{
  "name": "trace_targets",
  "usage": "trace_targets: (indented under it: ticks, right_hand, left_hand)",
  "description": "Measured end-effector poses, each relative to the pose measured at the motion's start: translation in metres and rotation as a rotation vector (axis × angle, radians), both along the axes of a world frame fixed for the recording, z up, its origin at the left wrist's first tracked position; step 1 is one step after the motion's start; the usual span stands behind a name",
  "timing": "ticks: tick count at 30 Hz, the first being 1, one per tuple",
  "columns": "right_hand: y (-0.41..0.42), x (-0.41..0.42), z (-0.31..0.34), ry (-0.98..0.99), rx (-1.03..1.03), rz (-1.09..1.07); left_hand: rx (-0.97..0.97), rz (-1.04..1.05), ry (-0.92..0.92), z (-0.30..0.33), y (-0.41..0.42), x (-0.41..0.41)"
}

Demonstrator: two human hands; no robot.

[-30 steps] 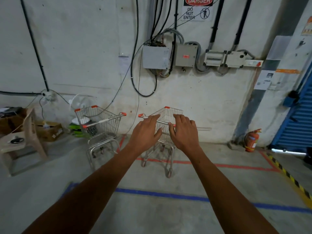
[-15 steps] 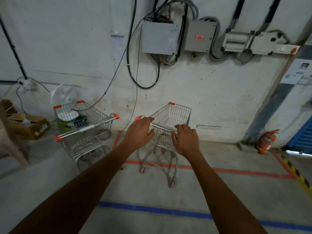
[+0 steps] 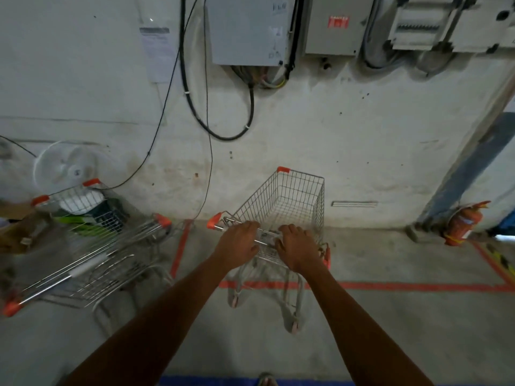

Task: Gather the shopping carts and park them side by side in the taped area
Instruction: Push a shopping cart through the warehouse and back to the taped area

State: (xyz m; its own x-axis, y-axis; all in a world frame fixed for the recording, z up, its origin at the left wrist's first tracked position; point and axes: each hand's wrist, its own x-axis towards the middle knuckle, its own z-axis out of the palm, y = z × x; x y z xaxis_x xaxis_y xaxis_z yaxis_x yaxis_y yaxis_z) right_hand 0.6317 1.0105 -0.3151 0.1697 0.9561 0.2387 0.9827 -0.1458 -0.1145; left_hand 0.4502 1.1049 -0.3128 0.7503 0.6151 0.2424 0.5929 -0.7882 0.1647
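concrete floor, red tape, two carts

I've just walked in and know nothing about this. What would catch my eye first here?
Two bare hands, left hand and right hand, grip the handle of an empty silver wire shopping cart with orange corner caps, in the centre before the wall. Under its wheels runs a red tape line on the concrete floor. To the left stands a second silver wire cart, outside the tape.

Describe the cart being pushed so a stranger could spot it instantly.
Find the grey electrical box on the wall; directly below stands a wire cart straddling the red floor tape. Unlike the cart on its left, both hands grip its handle.
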Motion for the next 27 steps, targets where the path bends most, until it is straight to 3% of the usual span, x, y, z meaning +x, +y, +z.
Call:
trace_targets:
  ticks: [6, 12, 17, 22, 27]
  right_hand:
    - [0.078, 0.039, -0.067, 0.098, -0.246, 0.025]
    - [0.089, 0.075, -0.122, 0.31, -0.456, -0.01]
    - [0.094, 0.079, -0.131, 0.29, -0.433, -0.08]
    - [0.093, 0.075, -0.126, 0.286, -0.484, -0.13]
    - [0.092, 0.069, -0.129, 0.277, -0.444, -0.151]
  left_hand:
    - [-0.087, -0.014, 0.223, -0.054, 0.08, 0.056]
    - [-0.352, -0.059, 0.51, -0.09, 0.114, 0.079]
    - [-0.229, -0.057, 0.54, -0.114, 0.128, 0.096]
    - [-0.293, -0.074, 0.517, -0.113, 0.145, 0.094]
    - [-0.161, -0.037, 0.609, -0.124, 0.146, 0.087]
